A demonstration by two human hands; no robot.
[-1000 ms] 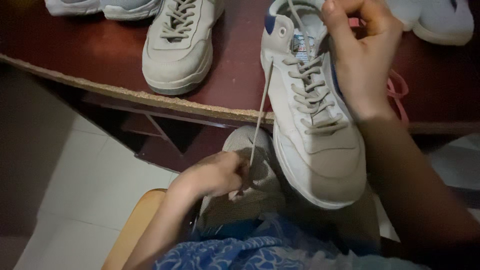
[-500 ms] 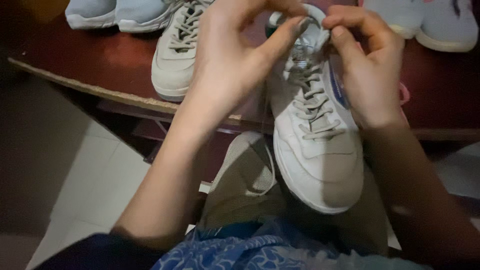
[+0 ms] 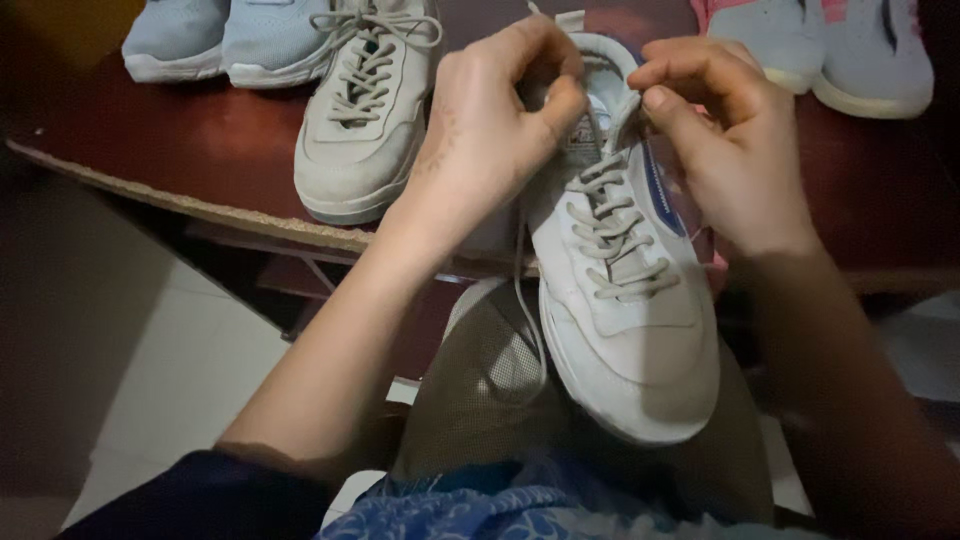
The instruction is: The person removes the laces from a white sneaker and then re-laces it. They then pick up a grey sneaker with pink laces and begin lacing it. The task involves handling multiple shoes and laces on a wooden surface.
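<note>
A dark red table (image 3: 230, 140) with a chipped, pale edge runs across the top of the view, above a pale tiled floor (image 3: 180, 370). At the collar of a beige sneaker (image 3: 620, 300), the left hand (image 3: 490, 140) is curled with thumb and fingers pinched together; what they grip is hidden behind the knuckles, though a loose lace (image 3: 522, 300) trails down from under that hand and loops over the knee (image 3: 500, 370). The right hand (image 3: 730, 150) pinches the top of the shoe's tongue or the lace end there; dim light keeps me from telling which. The sneaker's heel end leans against the table edge and its toe rests on the person's lap, sole down. Its far rim is covered by both hands. On the table just left of it lies a second beige sneaker (image 3: 360, 120), laced. Beyond that, a pale grey-blue pair (image 3: 220, 40) is cut off by the top edge, as is a grey and pink pair (image 3: 840, 50) at the upper right.
</note>
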